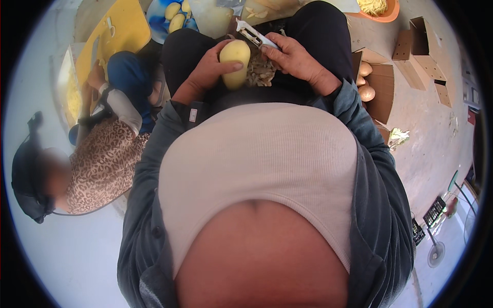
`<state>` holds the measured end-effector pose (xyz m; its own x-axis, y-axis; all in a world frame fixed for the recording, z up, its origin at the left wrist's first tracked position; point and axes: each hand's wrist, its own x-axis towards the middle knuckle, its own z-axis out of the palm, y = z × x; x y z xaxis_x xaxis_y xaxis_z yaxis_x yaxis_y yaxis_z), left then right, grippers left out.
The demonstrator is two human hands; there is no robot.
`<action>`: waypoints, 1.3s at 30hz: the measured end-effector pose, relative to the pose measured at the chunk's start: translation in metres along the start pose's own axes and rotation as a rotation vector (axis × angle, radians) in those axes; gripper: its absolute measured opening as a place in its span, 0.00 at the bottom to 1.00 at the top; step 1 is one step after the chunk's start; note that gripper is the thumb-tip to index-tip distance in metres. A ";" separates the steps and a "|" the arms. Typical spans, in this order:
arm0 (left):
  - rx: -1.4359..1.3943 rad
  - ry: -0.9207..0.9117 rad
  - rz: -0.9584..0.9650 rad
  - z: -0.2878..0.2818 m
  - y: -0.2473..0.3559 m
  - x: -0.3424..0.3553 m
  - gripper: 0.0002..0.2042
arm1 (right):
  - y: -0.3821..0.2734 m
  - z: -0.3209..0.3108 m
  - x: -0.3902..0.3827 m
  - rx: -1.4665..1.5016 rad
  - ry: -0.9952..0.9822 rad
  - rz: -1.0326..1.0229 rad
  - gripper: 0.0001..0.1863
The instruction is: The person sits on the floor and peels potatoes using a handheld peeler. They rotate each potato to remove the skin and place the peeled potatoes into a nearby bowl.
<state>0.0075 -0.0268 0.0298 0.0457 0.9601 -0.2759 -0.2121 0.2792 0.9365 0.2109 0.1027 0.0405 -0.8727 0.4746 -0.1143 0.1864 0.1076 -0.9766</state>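
A peeled yellow potato [234, 71] stands upright in my left hand [209, 65], its thumb lying across the front. My right hand [295, 57] is closed on the white handle of a peeler [257, 35]. The peeler's metal blade points up and left, just beyond the potato and apart from it. Between my knees, below both hands, lies a heap of potato peelings [261, 73].
A blue-and-white basin [159, 26] with peeled potatoes stands ahead on the left. At my right is a cardboard box [381, 92] with unpeeled potatoes [366, 92]. An orange bowl [394, 11] holds yellow shreds. On my left a co-worker [110, 159] sits at a yellow board [126, 25].
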 end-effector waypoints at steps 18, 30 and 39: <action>-0.875 -0.076 0.102 -0.016 -0.013 0.000 0.30 | -0.010 -0.001 0.001 0.113 -0.018 0.110 0.10; -0.552 -0.065 -0.033 0.002 0.007 -0.004 0.29 | -0.010 0.003 0.000 0.031 0.010 -0.054 0.07; -0.554 -0.121 0.033 0.000 0.000 0.000 0.26 | -0.010 0.004 0.002 -0.140 0.019 -0.196 0.11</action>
<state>0.0073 -0.0269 0.0302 0.1350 0.9722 -0.1913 -0.6941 0.2306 0.6819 0.2052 0.0994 0.0497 -0.8899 0.4491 0.0799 0.0759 0.3186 -0.9449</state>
